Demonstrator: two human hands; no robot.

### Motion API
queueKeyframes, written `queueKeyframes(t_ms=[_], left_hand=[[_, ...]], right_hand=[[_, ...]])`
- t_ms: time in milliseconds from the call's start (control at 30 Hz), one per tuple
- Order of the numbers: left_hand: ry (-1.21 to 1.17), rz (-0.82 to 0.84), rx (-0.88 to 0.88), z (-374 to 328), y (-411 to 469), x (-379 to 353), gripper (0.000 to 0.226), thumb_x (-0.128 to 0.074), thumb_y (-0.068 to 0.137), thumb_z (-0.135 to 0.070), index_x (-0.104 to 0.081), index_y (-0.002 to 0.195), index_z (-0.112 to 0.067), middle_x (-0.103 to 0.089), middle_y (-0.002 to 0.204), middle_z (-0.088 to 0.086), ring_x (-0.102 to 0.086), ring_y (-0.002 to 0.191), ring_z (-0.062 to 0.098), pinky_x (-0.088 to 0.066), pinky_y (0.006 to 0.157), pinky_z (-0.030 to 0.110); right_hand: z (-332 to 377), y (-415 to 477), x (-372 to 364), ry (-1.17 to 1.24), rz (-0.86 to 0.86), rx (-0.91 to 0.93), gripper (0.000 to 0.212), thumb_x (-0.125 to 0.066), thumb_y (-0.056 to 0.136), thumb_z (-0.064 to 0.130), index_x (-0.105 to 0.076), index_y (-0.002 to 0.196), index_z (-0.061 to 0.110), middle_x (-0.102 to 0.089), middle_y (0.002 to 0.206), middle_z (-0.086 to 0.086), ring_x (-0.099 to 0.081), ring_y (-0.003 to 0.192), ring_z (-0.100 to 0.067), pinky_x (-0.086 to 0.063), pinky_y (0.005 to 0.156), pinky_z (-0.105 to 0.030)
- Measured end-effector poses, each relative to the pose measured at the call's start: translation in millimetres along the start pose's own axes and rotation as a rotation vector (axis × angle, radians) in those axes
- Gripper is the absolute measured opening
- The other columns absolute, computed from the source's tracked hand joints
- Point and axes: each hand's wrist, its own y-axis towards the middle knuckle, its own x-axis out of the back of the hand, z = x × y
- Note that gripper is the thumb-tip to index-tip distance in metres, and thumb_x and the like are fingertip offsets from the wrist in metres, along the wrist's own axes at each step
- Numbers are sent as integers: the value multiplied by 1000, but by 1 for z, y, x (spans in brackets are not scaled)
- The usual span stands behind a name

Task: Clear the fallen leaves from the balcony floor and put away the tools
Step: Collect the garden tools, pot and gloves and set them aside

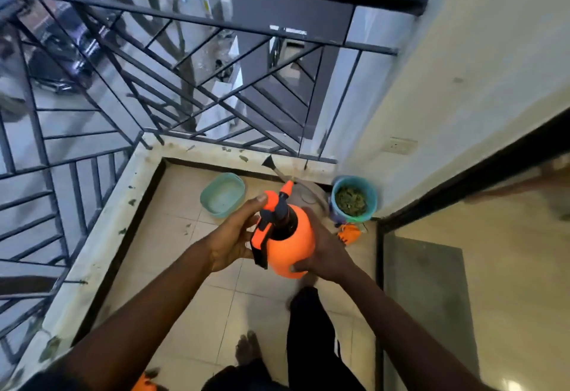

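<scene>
The right hand [324, 254] loses its fingers behind the orange sprayer [290, 245]. Just right of the sprayer, a small orange thing [350, 233] sits half hidden by that hand; far below-left, an orange object [145, 383] is cut off by the edge.

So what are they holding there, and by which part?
An orange spray bottle: the right hand grips its round body, the left hand holds the pump head.

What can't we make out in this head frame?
Head view only:
- Fill level of the sprayer: opaque body, and its right side sits under the right hand.
- Grip of the left hand: fingers hidden behind the pump head.
- The orange item by the bucket: part hidden by the right wrist, blurred.
- The orange object: cut off by the bottom edge.
- The tool in the corner: lower end hidden behind the sprayer nozzle.
</scene>
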Motion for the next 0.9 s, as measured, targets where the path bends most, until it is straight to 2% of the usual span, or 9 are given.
queueKeyframes(t_ms=[100,167,267,367,433,567,700,767,900], left_hand=[[-25,-71,4,-11,33,4,82,-75,61,-72,-66,134,-35,-64,142,2,-64,126,31,-53,100,64],[-35,-94,-3,-19,59,7,80,-74,63,-69,-64,135,-36,-68,137,-2,-64,127,30,-56,97,59],[4,-102,-19,-26,94,10,63,-70,67,-67,-67,127,-48,-70,132,-10,-66,123,17,-57,94,54],[-33,-151,-44,-19,132,17,67,-68,72,-60,-62,136,-40,-66,137,-5,-64,125,20,-59,81,48],[-56,-203,-58,-8,163,24,68,-66,77,-57,-59,141,-36,-64,141,-2,-62,130,24,-56,83,45],[-91,-268,-45,16,239,46,69,-69,77,-47,-58,144,-30,-66,139,-3,-66,123,13,-57,85,33],[-102,-273,-17,47,332,80,58,-65,80,-37,-64,137,-29,-68,134,-1,-68,116,9,-52,95,39],[-58,-290,-30,66,389,106,55,-67,75,-37,-68,130,-29,-68,128,-1,-66,115,8,-52,95,39],[9,-339,-22,99,488,156,45,-65,75,-47,-73,118,-42,-70,125,-4,-65,116,12,-49,97,41]], right_hand=[[-17,42,6,50,41,-5,110,-86,44,24,-40,141,47,-61,134,18,-60,121,-10,-54,94,-53],[-20,72,14,92,75,-6,104,-85,45,33,-38,133,63,-61,130,26,-61,117,0,-56,93,-41],[-30,114,20,106,106,-25,90,-84,51,43,-31,114,79,-57,115,39,-64,101,5,-53,76,-22],[-50,156,18,40,149,-11,99,-87,58,30,-22,122,70,-37,131,41,-49,118,3,-48,85,-28],[-70,185,13,48,163,-28,101,-75,48,48,-22,132,63,-30,138,38,-37,126,7,-46,100,-33],[-109,251,-7,138,126,-77,96,-63,51,60,-49,141,28,-47,120,21,-43,113,7,-45,98,-38],[-181,322,-55,122,109,-97,73,-57,66,49,-35,135,49,-46,133,21,-47,125,7,-43,100,-24],[-223,364,-86,174,85,-97,65,-63,72,38,-46,135,45,-53,136,22,-52,124,11,-43,104,-21],[-290,445,-139,193,21,-83,54,-72,73,24,-62,124,39,-69,120,6,-65,114,-3,-49,101,-28]])
